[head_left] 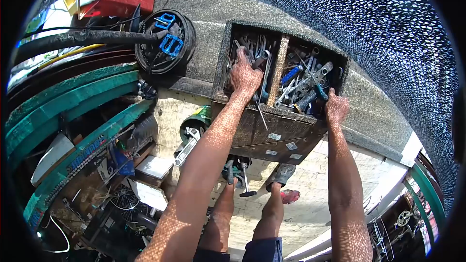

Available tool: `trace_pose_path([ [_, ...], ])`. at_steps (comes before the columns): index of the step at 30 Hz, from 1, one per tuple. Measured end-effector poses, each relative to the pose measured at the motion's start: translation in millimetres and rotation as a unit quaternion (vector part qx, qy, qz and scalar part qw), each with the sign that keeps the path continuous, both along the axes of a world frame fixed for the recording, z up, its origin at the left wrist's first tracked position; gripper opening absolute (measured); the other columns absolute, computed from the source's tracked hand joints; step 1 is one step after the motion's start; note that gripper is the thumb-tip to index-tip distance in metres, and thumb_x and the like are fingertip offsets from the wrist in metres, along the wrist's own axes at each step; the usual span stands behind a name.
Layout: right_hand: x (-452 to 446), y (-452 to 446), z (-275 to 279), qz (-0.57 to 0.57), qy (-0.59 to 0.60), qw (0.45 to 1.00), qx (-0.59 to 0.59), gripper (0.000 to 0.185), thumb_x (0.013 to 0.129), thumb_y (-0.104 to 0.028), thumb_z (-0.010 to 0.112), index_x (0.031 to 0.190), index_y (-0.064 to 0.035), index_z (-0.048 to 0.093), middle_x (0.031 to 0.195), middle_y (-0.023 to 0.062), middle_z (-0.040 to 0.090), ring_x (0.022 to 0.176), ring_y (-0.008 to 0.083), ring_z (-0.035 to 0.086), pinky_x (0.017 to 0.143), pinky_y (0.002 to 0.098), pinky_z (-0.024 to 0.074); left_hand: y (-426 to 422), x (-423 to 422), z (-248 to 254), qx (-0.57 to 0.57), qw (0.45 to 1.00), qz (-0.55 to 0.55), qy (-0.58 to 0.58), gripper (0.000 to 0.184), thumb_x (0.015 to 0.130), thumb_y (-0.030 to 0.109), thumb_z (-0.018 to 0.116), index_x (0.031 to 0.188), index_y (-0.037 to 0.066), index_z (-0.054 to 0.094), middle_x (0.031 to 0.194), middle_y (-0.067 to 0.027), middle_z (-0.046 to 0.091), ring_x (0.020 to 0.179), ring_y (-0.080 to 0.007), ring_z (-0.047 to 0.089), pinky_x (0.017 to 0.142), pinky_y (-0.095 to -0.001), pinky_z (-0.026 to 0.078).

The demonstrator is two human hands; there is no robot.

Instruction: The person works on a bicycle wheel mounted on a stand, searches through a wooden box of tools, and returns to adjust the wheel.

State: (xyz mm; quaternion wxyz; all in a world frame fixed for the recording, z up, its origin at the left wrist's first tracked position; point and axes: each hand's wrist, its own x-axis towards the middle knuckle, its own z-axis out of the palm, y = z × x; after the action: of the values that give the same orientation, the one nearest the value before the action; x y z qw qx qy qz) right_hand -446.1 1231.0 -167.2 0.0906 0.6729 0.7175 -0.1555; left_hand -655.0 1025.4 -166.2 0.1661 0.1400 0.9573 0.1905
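A wooden toolbox (269,131) with two compartments is full of metal hand tools. My left hand (245,76) reaches into the left compartment, its fingers bent among the tools. Beside those fingers shows the dark ring end of a tool (262,58); what the hand grips is partly hidden. A thin metal shaft (261,115) sticks out over the front edge below this hand. My right hand (337,108) is closed around the box's right side edge. Near it, in the right compartment, lie wrenches (313,80) and a blue-handled tool (292,74).
Blue bicycle pedals (171,45) rest in a round black container (165,60) on the ledge at left. A green bucket (196,122) with metal parts stands below. Dark mesh (388,29) hangs overhead. Green beams (77,92) run along the left; a T-handled tool (246,179) is between the legs.
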Motion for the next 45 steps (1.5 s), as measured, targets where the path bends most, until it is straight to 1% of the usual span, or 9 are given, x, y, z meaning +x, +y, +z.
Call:
trace_pose_path([
  [4, 1, 3, -5, 0.012, -0.02, 1.0, 0.003, 0.061, 0.08, -0.054, 0.061, 0.085, 0.0064, 0.071, 0.081, 0.0247, 0.069, 0.075, 0.0389, 0.068, 0.07, 0.0438, 0.0549, -20, -11, 5, 0.149, 0.985, 0.075, 0.053, 0.055, 0.072, 0.009, 0.061, 0.124, 0.012, 0.044, 0.077, -0.0166, 0.067, 0.064, -0.0358, 0.066, 0.057, -0.0466, 0.049],
  [12, 2, 3, -6, 0.009, -0.022, 1.0, 0.012, 0.064, 0.081, -0.054, 0.06, 0.082, 0.0087, 0.069, 0.082, 0.0276, 0.068, 0.078, 0.043, 0.066, 0.071, 0.0466, 0.0538, -46, -25, 25, 0.337, 0.923, 0.166, 0.088, 0.041, 0.071, 0.001, 0.058, 0.11, 0.014, 0.052, 0.08, -0.0099, 0.068, 0.063, -0.0297, 0.064, 0.061, -0.0391, 0.05],
  [15, 0, 3, -1, 0.005, -0.011, 1.0, 0.006, 0.066, 0.082, -0.055, 0.059, 0.08, 0.0107, 0.067, 0.083, 0.03, 0.066, 0.08, 0.0462, 0.065, 0.072, 0.0487, 0.0531, -47, -43, 42, 0.304, 0.867, 0.002, 0.395, 0.037, 0.07, -0.001, 0.057, 0.104, 0.013, 0.056, 0.077, -0.0071, 0.067, 0.058, -0.0252, 0.063, 0.055, -0.0356, 0.049],
  [18, -1, 2, 4, 0.008, -0.009, 1.0, 0.002, 0.066, 0.083, -0.054, 0.059, 0.081, 0.0109, 0.067, 0.083, 0.0304, 0.066, 0.08, 0.0464, 0.064, 0.072, 0.0488, 0.0529, -41, -41, 61, 0.312, 0.878, -0.024, 0.361, 0.037, 0.069, -0.001, 0.057, 0.103, 0.013, 0.058, 0.074, -0.0055, 0.067, 0.055, -0.0227, 0.061, 0.052, -0.0349, 0.048],
  [22, -1, 0, -2, 0.015, -0.016, 1.0, 0.007, 0.064, 0.082, -0.054, 0.059, 0.082, 0.0091, 0.069, 0.081, 0.0282, 0.067, 0.079, 0.0437, 0.066, 0.072, 0.0467, 0.0536, -24, -9, 63, 0.284, 0.951, 0.041, 0.12, 0.042, 0.071, 0.002, 0.057, 0.11, 0.016, 0.058, 0.068, -0.0065, 0.067, 0.053, -0.0232, 0.06, 0.051, -0.0392, 0.048],
  [26, 4, 4, -8, 0.023, -0.019, 1.0, 0.008, 0.063, 0.082, -0.054, 0.058, 0.083, 0.0083, 0.07, 0.081, 0.0272, 0.068, 0.078, 0.0424, 0.066, 0.072, 0.0458, 0.0537, 12, 1, 47, 0.116, 0.979, 0.009, -0.165, 0.047, 0.074, 0.011, 0.061, 0.12, 0.019, 0.053, 0.07, -0.0125, 0.065, 0.06, -0.031, 0.063, 0.058, -0.0428, 0.053],
  [30, 5, 5, -10, 0.027, -0.002, 1.0, -0.013, 0.066, 0.085, -0.053, 0.056, 0.082, 0.0116, 0.067, 0.084, 0.031, 0.066, 0.079, 0.0466, 0.064, 0.073, 0.0491, 0.0519, 30, 11, 24, 0.005, 0.988, -0.057, -0.143, 0.057, 0.075, 0.012, 0.06, 0.131, 0.014, 0.048, 0.092, -0.018, 0.067, 0.082, -0.0353, 0.066, 0.07, -0.045, 0.053],
  [36, 1, 1, -3, 0.018, 0.009, 1.0, -0.006, 0.067, 0.085, -0.054, 0.055, 0.083, 0.0114, 0.067, 0.084, 0.0306, 0.066, 0.081, 0.0473, 0.063, 0.074, 0.0494, 0.0514, -2, 23, 22, 0.149, 0.984, -0.084, -0.045, 0.071, 0.077, 0.015, 0.061, 0.141, -0.001, 0.036, 0.136, -0.0279, 0.044, 0.122, -0.0423, 0.047, 0.101, -0.0469, 0.042],
  [45, -4, -2, 8, 0.014, 0.018, 0.999, -0.026, 0.068, 0.086, -0.056, 0.053, 0.084, 0.0104, 0.067, 0.085, 0.0301, 0.066, 0.082, 0.0477, 0.063, 0.074, 0.0499, 0.051, -36, 124, 69, 0.038, 0.998, -0.001, -0.056, 0.064, 0.079, 0.017, 0.066, 0.135, -0.003, 0.041, 0.124, -0.0282, 0.047, 0.11, -0.0438, 0.05, 0.096, -0.0504, 0.044],
])
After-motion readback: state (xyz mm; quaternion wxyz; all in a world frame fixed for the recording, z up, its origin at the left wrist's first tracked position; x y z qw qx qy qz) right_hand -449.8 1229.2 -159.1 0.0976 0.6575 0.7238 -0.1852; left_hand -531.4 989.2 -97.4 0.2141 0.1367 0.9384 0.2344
